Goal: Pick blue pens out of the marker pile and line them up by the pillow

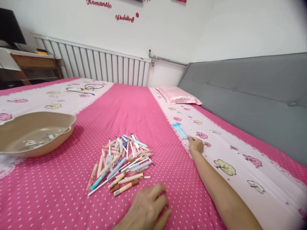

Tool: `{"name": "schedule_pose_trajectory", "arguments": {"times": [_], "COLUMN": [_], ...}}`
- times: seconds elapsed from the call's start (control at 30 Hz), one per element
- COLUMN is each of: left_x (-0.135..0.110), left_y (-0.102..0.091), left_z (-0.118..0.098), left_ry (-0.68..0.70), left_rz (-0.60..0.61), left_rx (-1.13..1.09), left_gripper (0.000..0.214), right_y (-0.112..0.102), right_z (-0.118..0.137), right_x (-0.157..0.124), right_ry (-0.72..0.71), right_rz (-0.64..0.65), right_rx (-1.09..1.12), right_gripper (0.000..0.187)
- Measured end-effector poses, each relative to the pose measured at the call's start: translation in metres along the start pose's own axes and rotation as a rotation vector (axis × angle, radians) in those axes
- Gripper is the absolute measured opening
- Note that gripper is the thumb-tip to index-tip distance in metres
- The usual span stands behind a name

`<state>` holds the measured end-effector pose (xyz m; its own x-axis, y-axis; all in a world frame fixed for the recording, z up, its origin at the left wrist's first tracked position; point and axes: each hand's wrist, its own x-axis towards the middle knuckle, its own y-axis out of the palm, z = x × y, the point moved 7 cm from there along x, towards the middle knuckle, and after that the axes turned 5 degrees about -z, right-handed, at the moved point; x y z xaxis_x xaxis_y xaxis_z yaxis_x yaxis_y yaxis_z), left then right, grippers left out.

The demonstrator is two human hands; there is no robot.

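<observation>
A pile of pen parts (124, 156) lies on the pink bedspread: barrels in peach, white, lilac and blue, mixed with thin white refills. Just in front of this pile, my left hand (150, 206) rests on the cloth with loosely bent fingers and nothing visible in them. My right hand (196, 145) is stretched out to the right, its fingers closed at the near end of a row of light blue pens (180, 131). Those pens lie side by side on the edge of the patterned strip. My fingertips partly hide the pen end they pinch.
A beige basin (48, 142) with small white pieces inside stands at the left. Behind it lies a black cable (88, 88). A pink pillow (178, 95) sits near the grey headboard (244, 86). A white radiator (100, 64) runs along the wall.
</observation>
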<state>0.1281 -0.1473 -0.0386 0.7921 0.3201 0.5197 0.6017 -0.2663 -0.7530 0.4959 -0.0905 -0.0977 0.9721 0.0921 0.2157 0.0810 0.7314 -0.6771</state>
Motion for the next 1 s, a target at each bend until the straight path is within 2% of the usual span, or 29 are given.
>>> {"name": "schedule_pose_trajectory", "arguments": {"times": [0.4, 0.67, 0.9, 1.0], "left_x": [-0.0008, 0.0007, -0.0003, -0.0017], "left_y": [-0.0013, -0.008, -0.0034, -0.005], "left_z": [-0.0003, -0.003, -0.002, -0.0021], "left_ry": [-0.008, 0.013, -0.007, 0.008], "left_rz": [0.017, -0.043, 0.007, -0.007], "left_rx": [0.007, -0.007, 0.001, 0.004], "left_gripper": [0.004, 0.007, 0.005, 0.005], "right_y": [0.0, 0.0005, -0.0016, -0.0043], "right_z": [0.0017, 0.002, -0.0008, -0.0033], "right_x": [-0.0021, -0.0024, -0.0031, -0.0036], "right_ry": [-0.031, -0.024, -0.022, -0.016], "right_rz": [0.01, 0.028, -0.026, -0.074], "right_rx": [-0.002, -0.012, 0.031, 0.069], "right_gripper": [0.036, 0.036, 0.04, 0.039]}}
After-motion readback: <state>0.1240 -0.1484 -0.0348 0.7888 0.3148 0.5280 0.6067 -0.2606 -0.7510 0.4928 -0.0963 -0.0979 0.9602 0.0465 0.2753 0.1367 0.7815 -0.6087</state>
